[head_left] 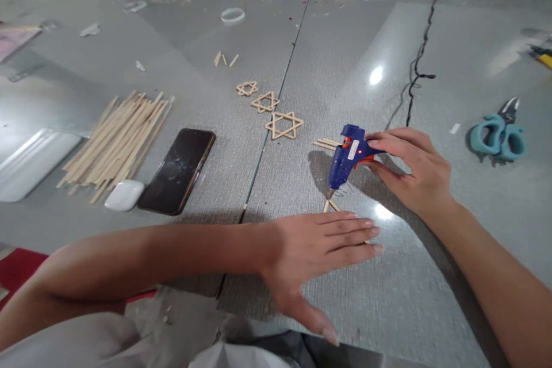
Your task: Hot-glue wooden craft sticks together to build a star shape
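Note:
My right hand grips a blue hot glue gun by its handle, near the orange trigger. The nozzle points down at the meeting tips of two short wooden sticks. Flat over the rest of those sticks lies my left hand, its fingers stretched to the right and thumb apart, hiding most of them. Behind the glue gun are a few loose sticks. Farther back sit three six-pointed stick stars: a large one, a middle one and a small one.
Left of the hands lie a phone, a white case and a pile of wooden sticks. Teal-handled cutters are at the right. A black cable runs back from the glue gun. Short stick pieces lie farther off.

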